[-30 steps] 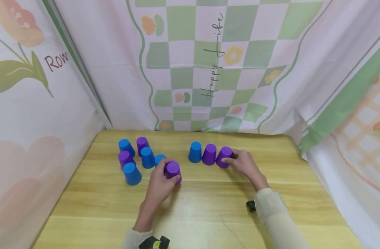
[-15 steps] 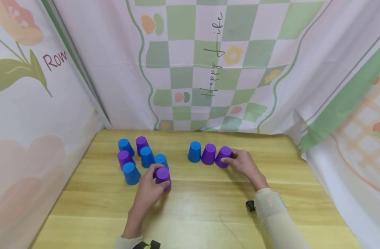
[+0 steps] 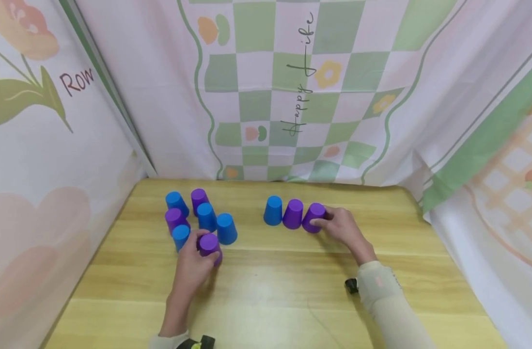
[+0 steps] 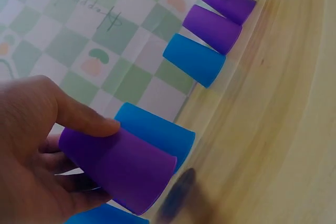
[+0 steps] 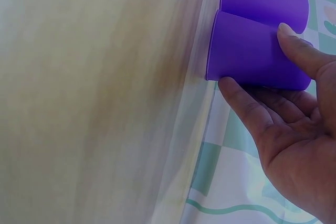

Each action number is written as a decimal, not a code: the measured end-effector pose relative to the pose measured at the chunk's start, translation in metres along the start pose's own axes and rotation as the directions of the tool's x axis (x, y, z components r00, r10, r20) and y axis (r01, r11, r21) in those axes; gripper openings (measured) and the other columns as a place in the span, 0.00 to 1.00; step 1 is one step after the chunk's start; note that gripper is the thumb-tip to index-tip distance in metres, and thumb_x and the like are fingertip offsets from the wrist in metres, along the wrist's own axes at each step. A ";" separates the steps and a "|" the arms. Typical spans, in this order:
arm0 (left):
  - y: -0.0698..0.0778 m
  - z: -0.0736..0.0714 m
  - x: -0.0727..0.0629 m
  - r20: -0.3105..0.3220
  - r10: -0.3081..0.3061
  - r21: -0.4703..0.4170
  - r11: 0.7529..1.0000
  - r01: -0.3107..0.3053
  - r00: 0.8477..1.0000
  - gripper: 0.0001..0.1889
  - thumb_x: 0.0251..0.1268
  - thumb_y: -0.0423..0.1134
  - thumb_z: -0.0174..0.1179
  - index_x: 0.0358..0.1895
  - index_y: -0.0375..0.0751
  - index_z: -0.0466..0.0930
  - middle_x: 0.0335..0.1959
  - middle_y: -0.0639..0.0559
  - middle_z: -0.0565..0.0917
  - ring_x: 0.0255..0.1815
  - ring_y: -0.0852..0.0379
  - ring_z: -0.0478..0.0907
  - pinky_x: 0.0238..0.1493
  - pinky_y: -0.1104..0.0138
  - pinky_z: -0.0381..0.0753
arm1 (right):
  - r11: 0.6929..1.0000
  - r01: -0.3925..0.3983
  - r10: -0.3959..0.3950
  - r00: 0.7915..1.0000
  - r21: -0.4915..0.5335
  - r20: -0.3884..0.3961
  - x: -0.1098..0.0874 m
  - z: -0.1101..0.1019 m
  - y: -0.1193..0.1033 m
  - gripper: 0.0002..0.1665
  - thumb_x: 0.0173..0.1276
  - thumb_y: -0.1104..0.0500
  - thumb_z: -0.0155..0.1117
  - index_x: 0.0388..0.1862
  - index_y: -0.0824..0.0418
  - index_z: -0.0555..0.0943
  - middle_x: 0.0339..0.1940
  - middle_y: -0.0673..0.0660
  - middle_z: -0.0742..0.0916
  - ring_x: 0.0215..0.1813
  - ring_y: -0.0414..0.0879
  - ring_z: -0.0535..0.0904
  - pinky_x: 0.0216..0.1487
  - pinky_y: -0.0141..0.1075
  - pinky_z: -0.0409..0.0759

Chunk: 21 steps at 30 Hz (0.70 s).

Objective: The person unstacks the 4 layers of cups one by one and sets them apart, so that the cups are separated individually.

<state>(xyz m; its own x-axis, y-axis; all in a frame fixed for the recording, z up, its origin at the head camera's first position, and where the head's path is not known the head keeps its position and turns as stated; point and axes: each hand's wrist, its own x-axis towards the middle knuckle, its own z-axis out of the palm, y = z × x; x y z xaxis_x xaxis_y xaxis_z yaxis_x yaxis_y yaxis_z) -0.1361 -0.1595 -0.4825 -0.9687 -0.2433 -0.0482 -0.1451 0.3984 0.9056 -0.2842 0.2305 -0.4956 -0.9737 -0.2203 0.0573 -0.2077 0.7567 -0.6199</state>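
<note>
My left hand (image 3: 192, 261) grips an upside-down purple cup (image 3: 209, 246) between thumb and fingers. In the left wrist view that purple cup (image 4: 123, 169) is tilted, its shadow falling on the table beside its rim. At the right end of a row of three upside-down cups, my right hand (image 3: 342, 228) holds another purple cup (image 3: 314, 218). Thumb and fingers lie on opposite sides of this purple cup (image 5: 252, 51) in the right wrist view. Left of it in the row stand a purple cup (image 3: 293, 214) and a blue cup (image 3: 273, 211).
Several upside-down cups stand in a group at the left, among them a blue cup (image 3: 226, 229) just behind the left hand's cup and a purple cup (image 3: 174, 220). The wooden table (image 3: 283, 291) ends at a checkered curtain (image 3: 292, 97) behind and hanging cloth on both sides.
My left hand has carried its purple cup to the left and slightly nearer, uncovering the blue cup at the group's right edge. The right hand keeps its place on its cup.
</note>
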 end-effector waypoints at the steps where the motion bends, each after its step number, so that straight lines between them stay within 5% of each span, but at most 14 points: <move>1: 0.000 0.000 0.000 -0.004 -0.009 0.000 1.000 0.009 1.000 0.30 0.64 0.26 0.67 0.69 0.37 0.69 0.71 0.37 0.75 0.75 0.33 0.71 0.75 0.37 0.70 | 1.000 0.002 -0.002 1.000 0.002 0.001 0.000 0.000 0.000 0.29 0.68 0.44 0.75 0.61 0.61 0.87 0.44 0.61 0.93 0.37 0.48 0.85 0.41 0.43 0.84; 21: -0.011 0.003 0.007 -0.036 -0.050 0.004 0.999 0.051 0.998 0.32 0.67 0.24 0.64 0.72 0.35 0.64 0.74 0.36 0.71 0.77 0.32 0.66 0.78 0.36 0.65 | 1.000 0.013 -0.013 1.000 -0.019 -0.004 0.000 -0.001 -0.001 0.30 0.69 0.44 0.75 0.62 0.61 0.86 0.46 0.62 0.93 0.40 0.50 0.87 0.46 0.47 0.86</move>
<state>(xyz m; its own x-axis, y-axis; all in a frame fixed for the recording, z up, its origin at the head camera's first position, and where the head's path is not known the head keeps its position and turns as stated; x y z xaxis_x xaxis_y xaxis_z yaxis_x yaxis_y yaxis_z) -0.1424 -0.1629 -0.4939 -0.9524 -0.2944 -0.0788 -0.1947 0.3888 0.9005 -0.2843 0.2305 -0.4945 -0.9714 -0.2275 0.0687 -0.2220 0.7654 -0.6041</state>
